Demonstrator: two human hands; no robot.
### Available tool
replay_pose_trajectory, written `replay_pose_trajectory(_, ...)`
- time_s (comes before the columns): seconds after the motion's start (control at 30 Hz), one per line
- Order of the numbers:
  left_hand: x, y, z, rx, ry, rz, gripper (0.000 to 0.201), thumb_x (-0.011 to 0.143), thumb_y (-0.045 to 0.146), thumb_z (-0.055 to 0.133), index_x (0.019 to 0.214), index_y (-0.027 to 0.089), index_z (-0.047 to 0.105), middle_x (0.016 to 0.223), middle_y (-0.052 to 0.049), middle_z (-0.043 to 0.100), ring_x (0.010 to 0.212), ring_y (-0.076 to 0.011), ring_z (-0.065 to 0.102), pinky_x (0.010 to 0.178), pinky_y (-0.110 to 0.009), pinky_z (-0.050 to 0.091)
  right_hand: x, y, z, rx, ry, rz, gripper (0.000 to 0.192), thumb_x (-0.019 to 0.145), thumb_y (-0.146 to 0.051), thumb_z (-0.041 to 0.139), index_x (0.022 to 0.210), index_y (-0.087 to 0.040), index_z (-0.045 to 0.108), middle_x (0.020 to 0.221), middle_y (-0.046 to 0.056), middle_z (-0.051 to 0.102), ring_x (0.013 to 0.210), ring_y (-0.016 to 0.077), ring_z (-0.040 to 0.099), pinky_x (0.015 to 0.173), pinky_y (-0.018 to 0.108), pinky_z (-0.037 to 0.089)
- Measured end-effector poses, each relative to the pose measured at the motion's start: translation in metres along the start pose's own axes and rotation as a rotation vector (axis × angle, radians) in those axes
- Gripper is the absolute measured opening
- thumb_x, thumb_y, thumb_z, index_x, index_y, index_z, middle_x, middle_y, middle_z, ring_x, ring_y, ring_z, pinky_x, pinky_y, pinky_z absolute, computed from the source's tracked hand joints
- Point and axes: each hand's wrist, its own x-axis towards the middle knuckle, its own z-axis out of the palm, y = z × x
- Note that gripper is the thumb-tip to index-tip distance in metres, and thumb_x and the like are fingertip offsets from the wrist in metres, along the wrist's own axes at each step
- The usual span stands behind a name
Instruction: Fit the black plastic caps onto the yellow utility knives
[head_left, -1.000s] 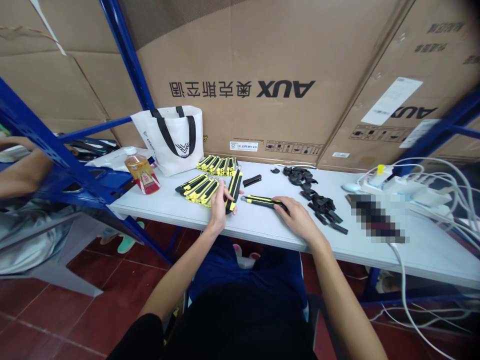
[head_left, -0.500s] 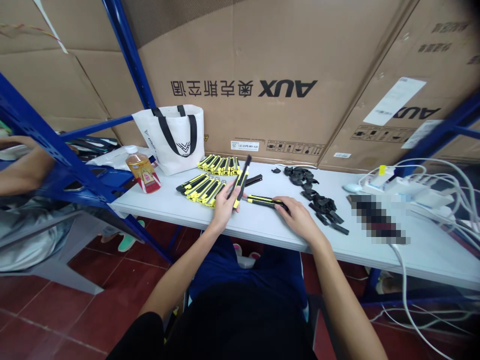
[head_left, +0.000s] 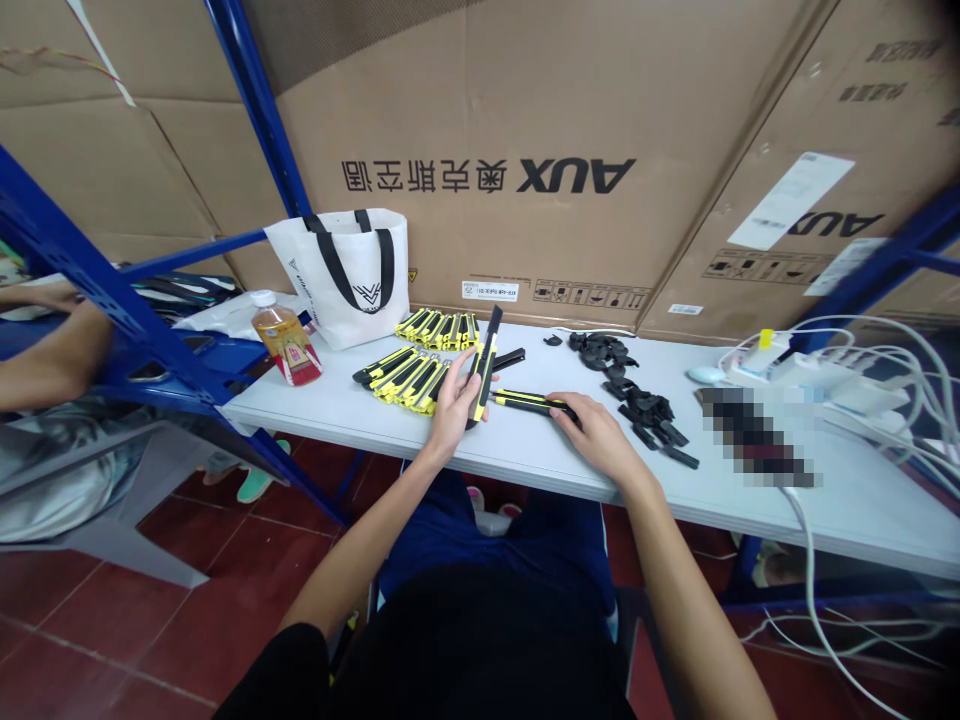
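Utility knife [head_left: 484, 365], yellow and black, stands nearly upright in the left hand [head_left: 452, 405], whose fingers close round its lower half; its long axis tilts slightly away toward the cardboard boxes [head_left: 525, 150]. A second knife [head_left: 529, 402] lies flat on the white table [head_left: 525, 460], long axis running left to right, its right end under the right hand [head_left: 592, 432], which rests closed over it. The two knives nearly meet at the left hand. Finished knives [head_left: 420, 375] lie in rows just left; black parts [head_left: 637, 405] lie right. A tote bag [head_left: 341, 275] and bottle [head_left: 285, 340] stand beyond.
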Motion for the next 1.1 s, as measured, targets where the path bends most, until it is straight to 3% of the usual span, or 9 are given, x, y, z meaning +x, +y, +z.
replay_pose_trajectory(0.2, -0.0008, 0.0027, -0.0022, 0.054, 0.064, -0.003, 0.058, 0.105, 0.068, 0.051, 0.135, 0.022, 0.071, 0.101, -0.008, 0.074, 0.050, -0.0088, 0.058, 0.045, -0.022, 0.047, 0.0000, 0.0007, 0.0005, -0.003, 0.004, 0.000, 0.035, 0.108, -0.042, 0.047, 0.130, -0.025, 0.068, 0.127, 0.011, 0.076, 0.119, 0.0332, 0.070, 0.107, 0.053, 0.054)
replay_pose_trajectory(0.37, 0.0002, -0.0001, -0.0036, 0.030, 0.082, -0.006, 0.057, 0.105, 0.069, 0.051, 0.136, 0.024, 0.068, 0.095, -0.006, 0.074, 0.050, -0.0100, 0.059, 0.044, -0.022, 0.047, -0.0001, 0.0003, 0.0002, 0.003, 0.004, 0.001, 0.034, 0.108, -0.042, 0.047, 0.130, -0.026, 0.068, 0.129, 0.011, 0.076, 0.121, 0.0335, 0.070, 0.109, 0.054, 0.053)
replay_pose_trajectory(0.53, -0.0007, -0.0014, -0.0006, 0.026, 0.061, -0.032, 0.062, 0.101, 0.076, 0.049, 0.113, 0.019, 0.070, 0.088, -0.007, 0.077, 0.041, -0.0100, 0.056, 0.040, -0.023, 0.044, 0.0002, 0.0014, 0.0007, 0.004, -0.007, 0.005, 0.035, 0.109, -0.043, 0.047, 0.131, -0.025, 0.068, 0.129, 0.011, 0.076, 0.122, 0.0338, 0.069, 0.109, 0.054, 0.053)
replay_pose_trajectory(0.67, 0.0011, -0.0017, -0.0007, -0.008, 0.141, -0.057, 0.064, 0.096, 0.081, 0.053, 0.085, 0.019, 0.062, 0.087, -0.009, 0.080, 0.038, -0.0106, 0.056, 0.038, -0.023, 0.043, 0.0005, 0.0023, 0.0009, 0.007, -0.009, 0.003, 0.036, 0.109, -0.043, 0.046, 0.131, -0.025, 0.068, 0.129, 0.011, 0.076, 0.121, 0.0336, 0.070, 0.109, 0.054, 0.053)
replay_pose_trajectory(0.77, 0.0021, -0.0025, -0.0019, -0.039, 0.188, -0.081, 0.072, 0.093, 0.083, 0.056, 0.062, 0.019, 0.044, 0.086, -0.013, 0.081, 0.037, -0.0099, 0.057, 0.037, -0.023, 0.042, 0.0008, 0.0030, 0.0010, 0.010, -0.008, -0.001, 0.035, 0.109, -0.043, 0.046, 0.131, -0.025, 0.067, 0.128, 0.011, 0.076, 0.120, 0.0331, 0.070, 0.109, 0.053, 0.053)
replay_pose_trajectory(0.87, 0.0019, -0.0031, -0.0031, -0.039, 0.180, -0.093, 0.077, 0.092, 0.083, 0.057, 0.054, 0.020, 0.037, 0.082, -0.014, 0.079, 0.038, -0.0093, 0.056, 0.038, -0.022, 0.042, 0.0008, 0.0035, 0.0010, 0.014, -0.008, -0.001, 0.035, 0.109, -0.043, 0.046, 0.130, -0.026, 0.067, 0.127, 0.011, 0.076, 0.119, 0.0326, 0.070, 0.109, 0.053, 0.053)
replay_pose_trajectory(0.97, 0.0024, -0.0035, -0.0037, -0.012, 0.135, -0.035, 0.061, 0.094, 0.069, 0.066, 0.066, 0.016, 0.055, 0.095, -0.012, 0.080, 0.047, -0.0090, 0.061, 0.044, -0.022, 0.047, 0.0007, 0.0029, 0.0008, 0.017, -0.009, 0.000, 0.036, 0.109, -0.044, 0.046, 0.131, -0.025, 0.067, 0.128, 0.011, 0.076, 0.120, 0.0329, 0.070, 0.109, 0.054, 0.053)
replay_pose_trajectory(1.03, 0.0038, -0.0044, -0.0037, -0.001, 0.064, 0.009, 0.040, 0.089, 0.054, 0.079, 0.097, 0.017, 0.069, 0.115, -0.012, 0.077, 0.064, -0.0125, 0.070, 0.052, -0.022, 0.053, 0.0006, 0.0020, 0.0004, 0.016, -0.005, -0.002, 0.037, 0.109, -0.044, 0.046, 0.131, -0.025, 0.068, 0.128, 0.012, 0.076, 0.120, 0.0334, 0.070, 0.109, 0.055, 0.053)
replay_pose_trajectory(1.1, 0.0055, -0.0063, -0.0033, -0.005, -0.017, 0.030, 0.061, 0.080, 0.042, 0.089, 0.132, 0.022, 0.064, 0.137, -0.013, 0.068, 0.088, -0.0189, 0.076, 0.063, -0.025, 0.061, 0.0006, 0.0009, 0.0001, 0.015, 0.001, -0.005, 0.037, 0.109, -0.045, 0.046, 0.131, -0.026, 0.068, 0.128, 0.012, 0.076, 0.119, 0.0337, 0.070, 0.108, 0.055, 0.054)
